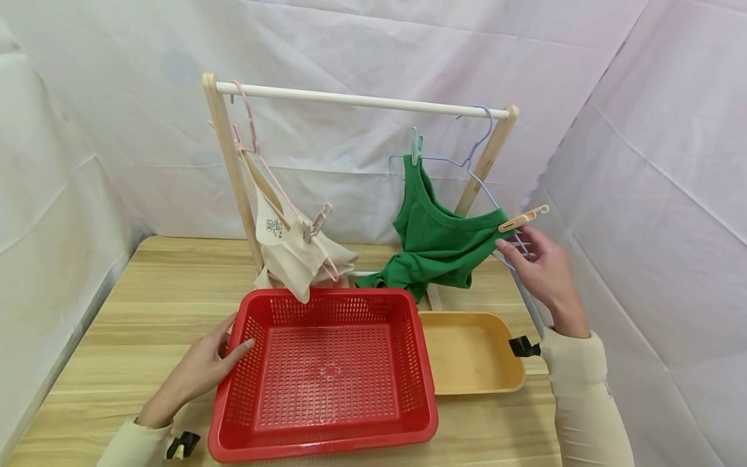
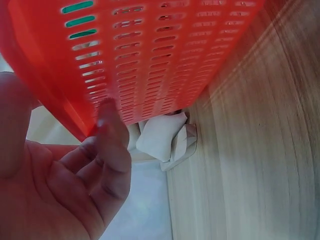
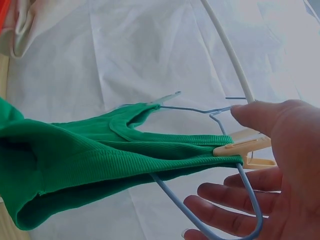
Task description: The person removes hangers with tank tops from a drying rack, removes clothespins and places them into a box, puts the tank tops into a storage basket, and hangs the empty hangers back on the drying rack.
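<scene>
My left hand grips the left rim of a red plastic basket, thumb over the edge and fingers against the slotted outer wall. At the right, my right hand surrounds the end of a blue hanger, its thumb and fingers spread apart. A green tank top hangs there, held by an orange clothespin at the right strap and a pale green clothespin at the left. In the right wrist view, the orange clothespin lies between thumb and fingers, not pinched.
A beige garment hangs from a pink hanger with clothespins. Both hangers hook on the white rod of a wooden-legged rack. A yellow tray sits partly behind the basket on the wood-grain table. White cloth walls surround it.
</scene>
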Tool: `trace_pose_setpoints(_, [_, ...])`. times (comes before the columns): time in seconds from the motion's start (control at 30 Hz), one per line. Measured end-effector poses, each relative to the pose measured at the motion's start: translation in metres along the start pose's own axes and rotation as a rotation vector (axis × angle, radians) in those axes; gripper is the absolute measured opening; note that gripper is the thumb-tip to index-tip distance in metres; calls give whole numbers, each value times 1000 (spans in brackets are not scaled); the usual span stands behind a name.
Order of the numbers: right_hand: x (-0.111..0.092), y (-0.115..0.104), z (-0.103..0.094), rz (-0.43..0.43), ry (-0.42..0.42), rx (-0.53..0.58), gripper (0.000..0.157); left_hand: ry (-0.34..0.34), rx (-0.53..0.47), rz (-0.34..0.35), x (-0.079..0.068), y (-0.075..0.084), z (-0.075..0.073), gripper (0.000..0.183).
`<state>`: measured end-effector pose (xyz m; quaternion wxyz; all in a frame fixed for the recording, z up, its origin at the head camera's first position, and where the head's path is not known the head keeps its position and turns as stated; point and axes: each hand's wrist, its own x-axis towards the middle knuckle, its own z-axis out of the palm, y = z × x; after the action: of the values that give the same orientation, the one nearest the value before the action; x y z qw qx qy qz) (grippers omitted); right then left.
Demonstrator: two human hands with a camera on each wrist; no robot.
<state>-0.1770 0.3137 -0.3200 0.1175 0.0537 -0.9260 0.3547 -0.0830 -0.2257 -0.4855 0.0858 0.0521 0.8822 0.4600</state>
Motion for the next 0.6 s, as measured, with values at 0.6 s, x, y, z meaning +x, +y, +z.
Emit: trace_pose_setpoints(0.6, [13,2,14,-26,74,-36,39,26,-178,-65,-2,-5,14,72])
